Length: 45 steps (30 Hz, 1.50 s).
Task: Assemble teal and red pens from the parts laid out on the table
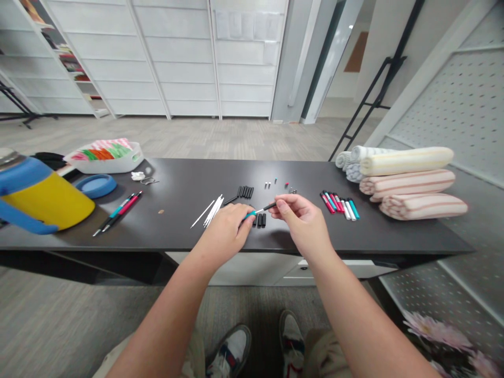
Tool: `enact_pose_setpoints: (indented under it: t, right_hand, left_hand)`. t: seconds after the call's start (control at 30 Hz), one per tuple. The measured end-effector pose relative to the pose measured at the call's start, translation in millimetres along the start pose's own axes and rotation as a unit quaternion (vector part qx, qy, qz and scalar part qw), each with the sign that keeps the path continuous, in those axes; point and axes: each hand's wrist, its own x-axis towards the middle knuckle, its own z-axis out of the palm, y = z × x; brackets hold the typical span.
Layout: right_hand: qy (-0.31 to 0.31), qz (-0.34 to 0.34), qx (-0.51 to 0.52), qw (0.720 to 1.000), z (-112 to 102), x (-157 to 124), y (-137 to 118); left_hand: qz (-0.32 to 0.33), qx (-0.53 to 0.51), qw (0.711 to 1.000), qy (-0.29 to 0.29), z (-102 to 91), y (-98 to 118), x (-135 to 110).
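My left hand point(227, 227) is closed on a teal pen barrel point(249, 214). In the fingertips of my right hand point(306, 223) is a black pen piece point(270, 206). A thin white refill point(259, 211) spans the gap between the two parts. Beside my left hand lies a bunch of white refills point(213, 211). Black tubes point(245, 192) sit in a row just beyond my hands, and more black pieces point(261, 220) lie beneath them. To the right are pink, white and teal barrels point(339, 203). Small white parts point(268, 185) and metal bits point(293, 191) lie farther back.
Rolled towels point(417, 184) are stacked at the right end of the dark table point(189, 173). On the left stand a yellow-and-blue jug point(47, 194), a blue lid point(95, 185) and a white basket point(104, 165) of colourful items. Two assembled pens point(118, 212) lie near the jug.
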Motion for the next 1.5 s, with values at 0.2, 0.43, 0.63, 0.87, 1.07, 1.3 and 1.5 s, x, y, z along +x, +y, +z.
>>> enact_pose_setpoints:
  t: [0.2,0.43,0.63,0.87,1.07,1.3,1.5]
  right_hand:
    - [-0.101,0.028,-0.038,0.994,-2,-2,4]
    - [-0.1,0.029,-0.076,0.992,1,-4,-2]
    - [-0.107,-0.065,-0.301,0.945,-4,-6,-13]
    - [-0.172,-0.097,-0.385,0.902,-6,-7,-17]
    - [-0.186,-0.118,-0.387,0.895,-8,-6,-15]
    - [-0.202,-0.147,-0.405,0.88,-7,-7,-17]
    - [-0.198,-0.122,-0.391,0.891,-9,-7,-13]
  left_hand:
    - [0.029,0.018,0.999,-0.005,-7.0,-7,-3]
    - [0.052,0.008,0.998,-0.02,-11.6,-11,-5]
    - [0.066,0.012,0.998,-0.004,-14.4,-10,-5]
    - [0.069,0.044,0.997,-0.008,-14.6,-14,-6]
    - [0.071,0.052,0.996,-0.016,-14.6,-15,-7]
    - [0.097,0.047,0.994,-0.006,-14.1,-16,-6]
    - [0.105,0.062,0.993,0.008,-11.8,-20,-6]
